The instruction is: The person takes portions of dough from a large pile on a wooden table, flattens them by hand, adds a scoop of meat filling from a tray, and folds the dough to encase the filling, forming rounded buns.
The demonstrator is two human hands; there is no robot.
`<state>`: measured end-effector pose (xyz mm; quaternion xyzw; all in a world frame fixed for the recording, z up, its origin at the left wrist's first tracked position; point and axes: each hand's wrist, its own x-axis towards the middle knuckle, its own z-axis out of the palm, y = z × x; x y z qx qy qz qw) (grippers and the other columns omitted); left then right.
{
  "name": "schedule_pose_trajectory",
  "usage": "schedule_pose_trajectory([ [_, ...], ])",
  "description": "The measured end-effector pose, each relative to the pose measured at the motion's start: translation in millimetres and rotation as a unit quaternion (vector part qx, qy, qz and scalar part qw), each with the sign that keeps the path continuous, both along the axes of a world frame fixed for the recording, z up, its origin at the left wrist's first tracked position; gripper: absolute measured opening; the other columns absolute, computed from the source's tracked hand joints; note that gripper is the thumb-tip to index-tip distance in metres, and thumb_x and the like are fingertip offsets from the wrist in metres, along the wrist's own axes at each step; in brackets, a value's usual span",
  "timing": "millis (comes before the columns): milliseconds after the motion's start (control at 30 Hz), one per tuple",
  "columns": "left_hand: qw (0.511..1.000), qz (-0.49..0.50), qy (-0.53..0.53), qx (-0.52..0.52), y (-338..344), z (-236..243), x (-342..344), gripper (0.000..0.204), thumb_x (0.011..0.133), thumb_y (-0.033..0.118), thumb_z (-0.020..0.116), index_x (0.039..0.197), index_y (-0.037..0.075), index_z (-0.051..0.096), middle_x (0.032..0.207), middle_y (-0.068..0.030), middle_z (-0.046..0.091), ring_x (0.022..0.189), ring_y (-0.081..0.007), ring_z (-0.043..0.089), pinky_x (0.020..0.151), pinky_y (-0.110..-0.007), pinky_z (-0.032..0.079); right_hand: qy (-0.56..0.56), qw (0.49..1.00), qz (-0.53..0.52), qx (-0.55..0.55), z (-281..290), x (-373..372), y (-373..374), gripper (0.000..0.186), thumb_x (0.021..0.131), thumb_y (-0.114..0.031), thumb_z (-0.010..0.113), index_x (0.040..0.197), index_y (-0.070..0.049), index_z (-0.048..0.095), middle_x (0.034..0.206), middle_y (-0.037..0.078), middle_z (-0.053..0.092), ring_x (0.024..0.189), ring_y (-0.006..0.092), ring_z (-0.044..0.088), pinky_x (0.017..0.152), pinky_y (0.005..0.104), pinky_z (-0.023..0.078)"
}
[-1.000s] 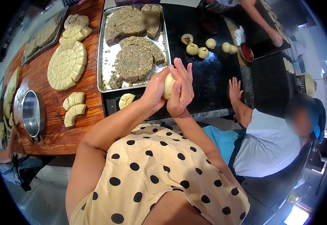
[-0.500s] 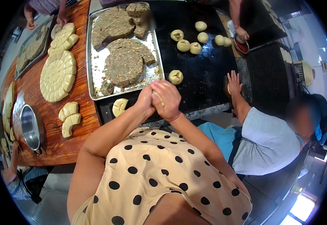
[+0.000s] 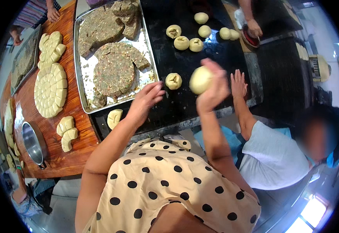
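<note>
A person in a polka-dot top held one ball of dough (image 3: 199,79) in the right hand (image 3: 212,83), fingers wrapped around it above the black worktop (image 3: 185,105). The left hand (image 3: 146,101) hung empty, fingers loosely spread, just beside a metal tray (image 3: 148,58) of greenish filling. Seven more dough balls lay on the worktop: one stuffed ball (image 3: 173,80) near the hands and six farther back. A co-worker's hand (image 3: 238,82) lay flat at the counter edge. A round scored dough disc (image 3: 51,90) and one steel bowl (image 3: 32,143) sat on the wooden table (image 3: 76,147).
</note>
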<state>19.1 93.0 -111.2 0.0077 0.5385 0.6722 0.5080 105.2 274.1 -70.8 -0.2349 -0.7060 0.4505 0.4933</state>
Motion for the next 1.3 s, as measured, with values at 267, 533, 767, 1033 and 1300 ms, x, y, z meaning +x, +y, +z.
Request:
schedule_pose_trajectory([
  [267,0.934,0.052,0.233,-0.266,-149,-79,-8,0.024,0.098,0.018,0.06,0.112,0.0,0.065,0.102,-0.0062,0.068,0.092,-0.0136,0.065,0.086,-0.027,0.05,-0.299,0.929,-0.158,0.153,-140,-1,172,0.036,0.098,-0.017,0.053,0.13,0.0,0.055,0.14,0.019,0.049,0.129,0.0336,0.047,0.108,0.0425,0.037],
  [533,0.84,0.03,0.36,-0.404,-228,-133,17,0.036,0.093,0.014,0.064,0.125,0.0,0.054,0.112,-0.0109,0.059,0.099,-0.0222,0.061,0.087,-0.032,0.049,-0.316,0.896,0.306,-0.054,-141,35,-93,0.018,0.09,-0.011,0.064,0.107,-0.005,0.068,0.104,0.013,0.066,0.089,0.0252,0.067,0.08,0.035,0.053],
  [767,0.933,0.209,-0.151,-0.249,-215,-119,34,0.022,0.095,0.016,0.055,0.111,0.002,0.05,0.096,-0.0066,0.058,0.091,-0.0194,0.061,0.086,-0.037,0.055,-0.382,0.821,0.415,0.087,-177,26,-237,0.059,0.076,-0.024,0.078,0.125,-0.005,0.053,0.122,0.016,0.054,0.112,0.0337,0.054,0.091,0.0414,0.048],
  [1033,0.934,0.128,-0.294,-0.156,-240,-117,29,0.025,0.098,0.026,0.049,0.105,0.002,0.054,0.094,-0.0122,0.066,0.091,-0.0245,0.064,0.088,-0.04,0.053,-0.477,0.753,0.431,-0.14,-175,12,-221,0.059,0.067,-0.04,0.083,0.108,-0.005,0.06,0.1,0.014,0.064,0.096,0.0331,0.063,0.08,0.0428,0.051],
  [1300,0.974,0.018,-0.22,-0.06,-172,-118,60,0.053,0.094,0.017,0.062,0.138,0.001,0.037,0.112,-0.0165,0.063,0.102,-0.0259,0.065,0.09,-0.039,0.055,-0.388,0.897,0.132,0.168,-156,84,-175,0.064,0.072,0.0,0.072,0.13,-0.004,0.046,0.135,0.017,0.051,0.123,0.0374,0.05,0.103,0.0447,0.042],
])
